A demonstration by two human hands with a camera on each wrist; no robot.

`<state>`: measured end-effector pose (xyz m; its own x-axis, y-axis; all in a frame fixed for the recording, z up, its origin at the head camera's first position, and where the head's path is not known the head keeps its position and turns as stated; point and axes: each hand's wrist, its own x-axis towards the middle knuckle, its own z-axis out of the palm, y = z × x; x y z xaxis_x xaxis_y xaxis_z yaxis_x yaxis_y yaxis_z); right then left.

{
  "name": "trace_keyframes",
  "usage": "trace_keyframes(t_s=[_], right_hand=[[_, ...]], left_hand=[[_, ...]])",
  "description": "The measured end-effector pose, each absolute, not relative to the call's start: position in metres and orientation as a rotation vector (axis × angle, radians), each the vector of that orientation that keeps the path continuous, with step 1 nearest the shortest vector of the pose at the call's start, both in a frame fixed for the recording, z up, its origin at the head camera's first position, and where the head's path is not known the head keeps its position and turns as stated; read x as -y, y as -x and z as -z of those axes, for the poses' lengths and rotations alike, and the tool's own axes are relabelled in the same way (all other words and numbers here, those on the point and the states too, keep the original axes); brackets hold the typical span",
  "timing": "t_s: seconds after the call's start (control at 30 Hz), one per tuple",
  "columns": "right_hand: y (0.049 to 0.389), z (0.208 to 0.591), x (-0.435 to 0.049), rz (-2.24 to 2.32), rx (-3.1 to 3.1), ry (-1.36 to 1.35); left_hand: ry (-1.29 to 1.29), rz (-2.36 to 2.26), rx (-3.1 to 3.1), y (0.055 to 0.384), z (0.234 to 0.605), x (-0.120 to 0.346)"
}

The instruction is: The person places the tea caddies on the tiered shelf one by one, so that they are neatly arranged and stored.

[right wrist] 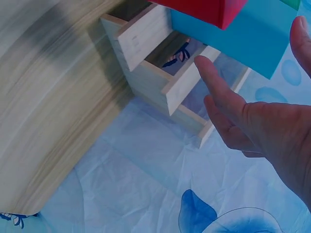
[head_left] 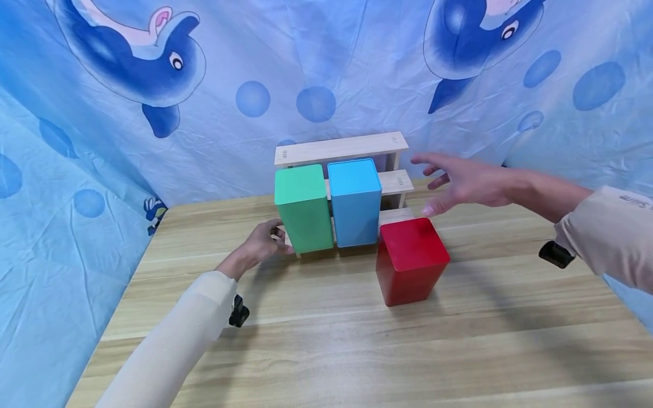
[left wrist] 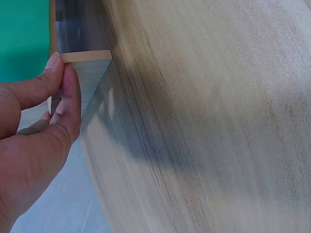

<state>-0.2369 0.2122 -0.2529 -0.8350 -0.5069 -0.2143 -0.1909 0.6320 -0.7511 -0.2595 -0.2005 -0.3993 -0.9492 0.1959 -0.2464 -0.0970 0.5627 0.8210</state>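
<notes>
A small wooden step rack [head_left: 342, 148] with three tiers stands at the back of the table. A green box [head_left: 304, 221] and a light blue box [head_left: 357, 218] are side by side on it. My left hand [head_left: 262, 242] is at the rack's lower left corner; in the left wrist view, its thumb and index finger pinch the end of a rack board [left wrist: 95, 70], close beside the green box. To the front right, a red box [head_left: 412, 255] stands tilted in the head view. My right hand [head_left: 471, 181], fingers spread, hovers by the rack's right end, holding nothing.
The wood-grain table [head_left: 316, 334] extends toward me. Blue cloth [head_left: 229, 45] printed with dolphins and bubbles hangs behind the rack and along both sides. A black wrist device [head_left: 238, 311] sits under my left sleeve, another [head_left: 556, 254] under the right.
</notes>
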Motion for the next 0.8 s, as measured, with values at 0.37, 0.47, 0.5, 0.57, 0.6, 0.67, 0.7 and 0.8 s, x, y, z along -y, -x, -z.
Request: trace_keyframes(t_s=[0.37, 0.47, 0.5, 0.57, 0.6, 0.67, 0.7, 0.8], right_hand=[[0.218, 0.258, -0.222, 1.016, -2.47, 0.585], [0.209, 0.259, -0.225, 1.013, -2.468, 0.619], [0.207, 0.259, -0.225, 1.011, -2.467, 0.627], [0.202, 0.26, -0.226, 1.008, -2.47, 0.65], [0.2, 0.261, -0.226, 1.014, -2.463, 0.654], [0.197, 0.263, -0.228, 1.024, -2.455, 0.656], [0.195, 0.264, -0.229, 1.029, -2.45, 0.653], [0.191, 0.269, -0.231, 1.06, -2.417, 0.655]], left_hand=[[-0.067, -1.327, -2.493, 0.258, 0.397, 0.199], [-0.075, -1.32, -2.491, 0.258, 0.397, 0.199], [-0.077, -1.32, -2.491, 0.258, 0.397, 0.2], [-0.079, -1.323, -2.49, 0.258, 0.398, 0.2], [-0.077, -1.325, -2.491, 0.258, 0.398, 0.201], [-0.077, -1.327, -2.493, 0.258, 0.398, 0.2], [-0.075, -1.328, -2.494, 0.258, 0.399, 0.2], [-0.078, -1.333, -2.496, 0.258, 0.399, 0.2]])
